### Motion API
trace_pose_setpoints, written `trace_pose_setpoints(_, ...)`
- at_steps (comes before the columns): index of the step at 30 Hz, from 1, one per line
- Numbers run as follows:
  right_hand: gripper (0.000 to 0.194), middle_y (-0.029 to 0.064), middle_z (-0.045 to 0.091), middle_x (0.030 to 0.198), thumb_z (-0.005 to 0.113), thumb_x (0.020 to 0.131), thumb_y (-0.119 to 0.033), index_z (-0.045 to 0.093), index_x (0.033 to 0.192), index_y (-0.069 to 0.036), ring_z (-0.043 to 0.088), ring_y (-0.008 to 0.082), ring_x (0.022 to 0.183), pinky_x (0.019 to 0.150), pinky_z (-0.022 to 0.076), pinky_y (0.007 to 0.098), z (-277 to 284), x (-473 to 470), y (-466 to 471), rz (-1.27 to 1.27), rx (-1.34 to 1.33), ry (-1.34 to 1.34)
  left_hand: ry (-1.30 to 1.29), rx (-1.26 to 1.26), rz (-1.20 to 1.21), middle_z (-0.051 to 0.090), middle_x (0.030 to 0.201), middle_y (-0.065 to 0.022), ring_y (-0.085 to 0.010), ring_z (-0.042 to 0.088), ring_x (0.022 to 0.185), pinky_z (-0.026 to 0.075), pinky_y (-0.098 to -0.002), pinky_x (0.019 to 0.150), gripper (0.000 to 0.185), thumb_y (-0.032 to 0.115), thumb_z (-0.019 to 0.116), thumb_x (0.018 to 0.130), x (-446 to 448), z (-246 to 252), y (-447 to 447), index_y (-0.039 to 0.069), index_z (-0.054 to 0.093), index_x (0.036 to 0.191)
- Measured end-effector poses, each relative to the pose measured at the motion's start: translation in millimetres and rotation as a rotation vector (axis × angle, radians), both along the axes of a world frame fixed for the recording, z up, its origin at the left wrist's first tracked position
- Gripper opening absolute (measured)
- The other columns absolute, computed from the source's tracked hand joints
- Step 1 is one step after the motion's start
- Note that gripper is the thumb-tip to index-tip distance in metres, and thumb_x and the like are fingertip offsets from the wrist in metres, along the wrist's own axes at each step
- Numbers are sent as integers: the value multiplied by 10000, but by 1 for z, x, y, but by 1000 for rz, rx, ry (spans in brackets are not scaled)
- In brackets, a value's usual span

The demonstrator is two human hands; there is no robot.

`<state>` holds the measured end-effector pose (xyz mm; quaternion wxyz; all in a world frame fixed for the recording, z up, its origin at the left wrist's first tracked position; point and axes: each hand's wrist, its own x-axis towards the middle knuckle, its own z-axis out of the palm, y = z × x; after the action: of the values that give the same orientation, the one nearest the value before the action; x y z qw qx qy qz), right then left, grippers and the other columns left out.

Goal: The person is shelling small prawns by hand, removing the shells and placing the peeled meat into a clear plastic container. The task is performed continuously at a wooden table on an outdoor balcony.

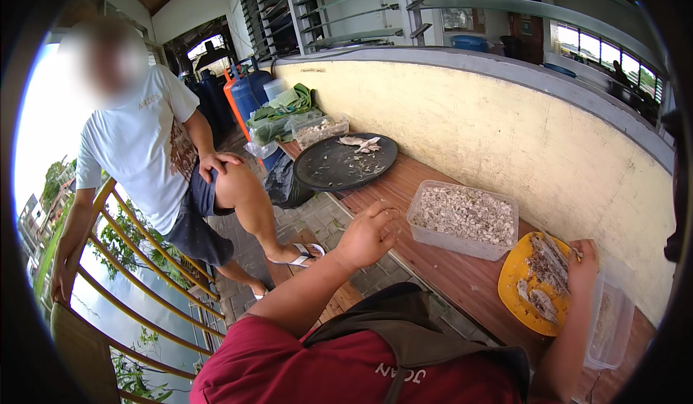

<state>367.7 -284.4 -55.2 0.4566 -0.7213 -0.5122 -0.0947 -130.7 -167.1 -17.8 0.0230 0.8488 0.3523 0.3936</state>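
My left hand [371,235] hovers above the front edge of the wooden bench, its fingers loosely bent and apart, with small flakes on them. Left of the plate sits a clear plastic tub [463,247] filled with shredded pale flesh [465,212], which looks like fish. My right hand [584,266] is over the right rim of the yellow plate [514,304], and a small scrap [578,254] shows at its fingertips. Bony dark fish remains [549,263] and a smaller fish piece [543,305] lie on this plate.
A round black tray [330,168] with fish scraps stands farther along the bench [373,195]. Behind it are another tub [322,130], green leaves [287,106] and gas cylinders [252,87]. A lidded clear container [609,323] lies at right. One person [146,133] stands by the yellow railing [157,241].
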Motion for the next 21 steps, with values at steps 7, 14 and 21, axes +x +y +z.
trace_pose_setpoints(7, 157, 138, 616, 1015, 660, 842, 63, 641, 994, 26, 639, 328, 990, 911, 496, 385, -4, 1, 1, 21, -29, 47, -299, -378, -217, 628, 1112, -138, -344, 631, 1003, 537, -434, 907, 422, 82, 731, 866, 28, 9, 16, 79, 652, 1280)
trace_pose_setpoints(14, 140, 133, 613, 1039, 659, 867, 40, 633, 1004, 27, 628, 333, 1014, 932, 486, 385, -6, -3, 2, 12, -88, 14, -83, -6, -193, 612, 1265, -150, -376, 562, 1213, 453, -478, 1053, 360, 153, 740, 915, 50, 6, 51, 107, 671, 1265)
trace_pose_setpoints(21, 161, 129, 604, 1070, 651, 872, 43, 630, 1029, 19, 618, 326, 1029, 939, 478, 374, -9, 4, 2, 40, -113, 37, -136, -36, -275, 559, 1365, -171, -390, 517, 1277, 434, -480, 1085, 339, 201, 748, 931, 72, -4, 66, 127, 680, 1254)
